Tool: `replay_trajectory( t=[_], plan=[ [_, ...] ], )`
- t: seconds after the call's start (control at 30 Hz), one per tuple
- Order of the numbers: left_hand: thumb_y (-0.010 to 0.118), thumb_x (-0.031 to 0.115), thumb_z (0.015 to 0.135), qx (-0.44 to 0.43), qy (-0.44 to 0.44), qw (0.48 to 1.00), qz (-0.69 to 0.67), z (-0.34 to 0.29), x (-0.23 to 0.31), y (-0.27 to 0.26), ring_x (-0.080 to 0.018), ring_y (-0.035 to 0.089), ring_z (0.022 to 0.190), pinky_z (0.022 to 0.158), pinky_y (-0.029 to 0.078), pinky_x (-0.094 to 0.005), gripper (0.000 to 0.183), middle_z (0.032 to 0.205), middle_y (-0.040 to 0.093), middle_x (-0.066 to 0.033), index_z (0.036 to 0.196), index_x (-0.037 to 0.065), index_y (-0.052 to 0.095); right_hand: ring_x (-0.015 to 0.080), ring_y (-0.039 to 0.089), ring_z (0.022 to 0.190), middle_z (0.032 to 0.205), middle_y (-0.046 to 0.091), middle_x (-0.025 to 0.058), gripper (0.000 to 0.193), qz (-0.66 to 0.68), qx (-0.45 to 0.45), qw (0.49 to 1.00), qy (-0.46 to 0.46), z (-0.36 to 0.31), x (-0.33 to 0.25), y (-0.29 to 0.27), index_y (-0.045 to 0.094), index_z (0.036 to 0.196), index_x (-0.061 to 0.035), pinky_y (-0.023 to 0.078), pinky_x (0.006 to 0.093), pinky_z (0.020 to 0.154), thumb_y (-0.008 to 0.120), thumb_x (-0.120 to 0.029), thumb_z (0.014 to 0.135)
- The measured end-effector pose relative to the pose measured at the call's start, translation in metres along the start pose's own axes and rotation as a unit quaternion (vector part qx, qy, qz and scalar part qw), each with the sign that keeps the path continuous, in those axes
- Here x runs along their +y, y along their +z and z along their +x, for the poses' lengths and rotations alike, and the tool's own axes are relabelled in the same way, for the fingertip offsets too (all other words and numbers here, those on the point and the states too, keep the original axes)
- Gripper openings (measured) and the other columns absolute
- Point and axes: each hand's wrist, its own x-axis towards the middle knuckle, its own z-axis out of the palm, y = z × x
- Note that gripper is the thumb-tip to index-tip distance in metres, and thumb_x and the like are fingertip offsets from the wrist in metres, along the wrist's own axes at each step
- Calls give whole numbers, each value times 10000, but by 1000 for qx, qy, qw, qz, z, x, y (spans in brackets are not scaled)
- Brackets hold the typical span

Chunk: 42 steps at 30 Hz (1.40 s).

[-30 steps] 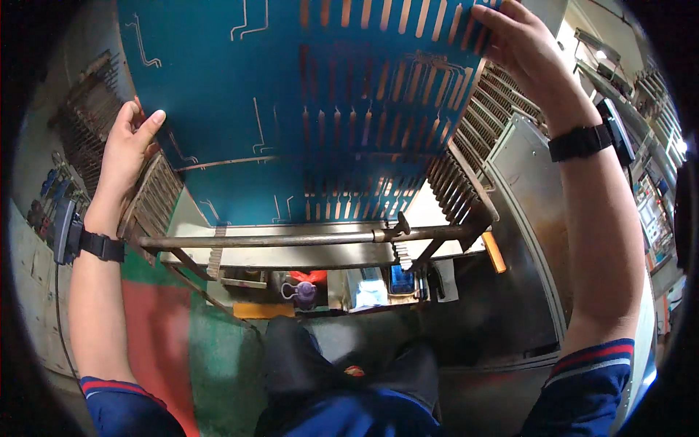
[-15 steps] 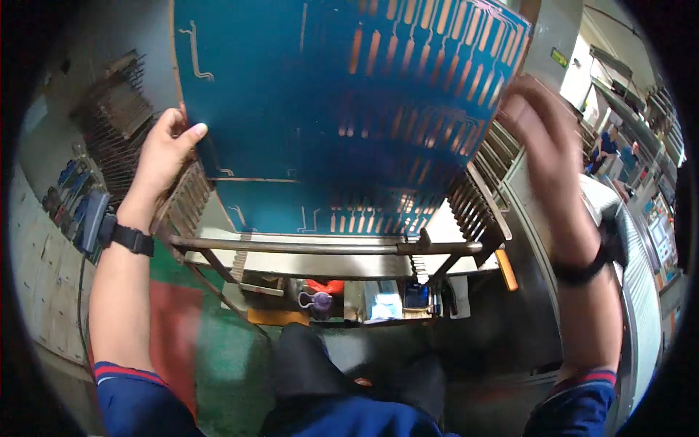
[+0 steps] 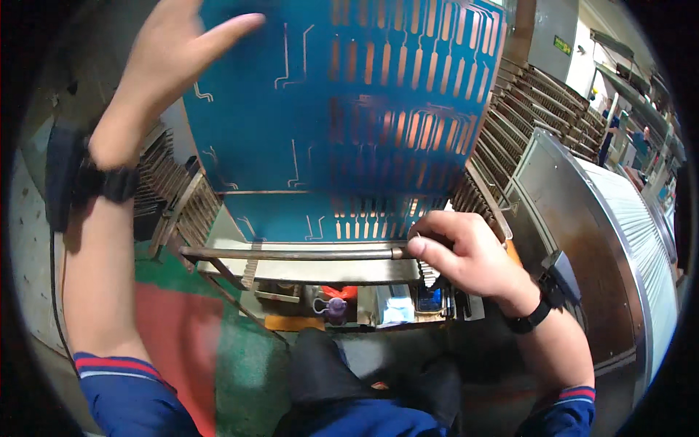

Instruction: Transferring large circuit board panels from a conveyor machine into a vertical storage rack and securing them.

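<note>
A large blue circuit board panel (image 3: 255, 116) with copper pads and traces stands tilted in a slotted metal rack (image 3: 196, 207). A pale line crosses its lower part; whether that is an edge between two panels I cannot tell. My left hand (image 3: 171, 62) is at the panel's upper left, thumb stretched across its face; the picture's upper edge cuts off the other fingers. Low on the right, my right hand (image 3: 473, 255) has its fingers curled at the right end of the rack's front rail (image 3: 320, 255). Both wrists wear black bands.
Slotted racks stand at the left (image 3: 156, 175) and right (image 3: 546, 109). Beside me on the right is a metal-sided machine (image 3: 582, 218) with a ribbed cover. Under the rack, a shelf holds a purple lidded cup (image 3: 335, 309) and a blue-white packet (image 3: 395, 306).
My left hand has left the panel's left edge and moved up over its upper left. My right hand has come down from the panel's right edge to the front rail.
</note>
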Motion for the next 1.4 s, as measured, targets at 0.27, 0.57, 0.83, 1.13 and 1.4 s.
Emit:
replay_trajectory(
  t=[0.27, 0.57, 0.83, 1.13, 1.4],
  plan=[
    [859, 373, 764, -299, -69, 949, 65, 80, 26, 24, -383, 562, 1294, 1099, 452, -440, 857, 1397, 577, -261, 1440, 3, 483, 382, 674, 772, 788, 659, 158, 307, -120, 103, 986, -52, -5, 0, 24, 659, 882, -34, 536, 461, 690, 664, -327, 975],
    [874, 330, 750, -346, -160, 922, 69, 62, 33, 30, -373, 634, 1185, 994, 512, -440, 707, 1257, 657, -249, 1286, -30, 586, 399, 668, 802, 821, 668, 179, 248, -99, 36, 991, -78, -1, 10, 15, 662, 920, -41, 524, 490, 693, 596, -259, 1019],
    [869, 300, 751, -225, -74, 971, 24, -14, 41, 52, -380, 632, 1185, 1005, 506, -445, 681, 1273, 652, -225, 1300, 10, 586, 395, 655, 766, 801, 652, 189, 204, -80, 35, 994, -71, 0, 5, 14, 674, 914, -8, 512, 468, 686, 635, -193, 991],
    [891, 177, 695, -193, -59, 979, 9, -65, 38, 70, -392, 591, 1251, 1063, 488, -462, 813, 1347, 618, -186, 1409, 77, 515, 394, 641, 743, 774, 634, 191, 187, -53, 42, 996, -50, 0, 3, 17, 675, 907, 7, 505, 452, 679, 663, -170, 966],
    [880, 157, 700, -175, 13, 984, 20, -88, 53, 84, -359, 551, 1308, 1121, 434, -463, 843, 1398, 584, -158, 1441, 96, 484, 411, 663, 772, 809, 669, 225, 247, -24, 30, 999, -12, 0, 1, 11, 695, 917, 13, 504, 462, 678, 640, -222, 971]
  ],
)
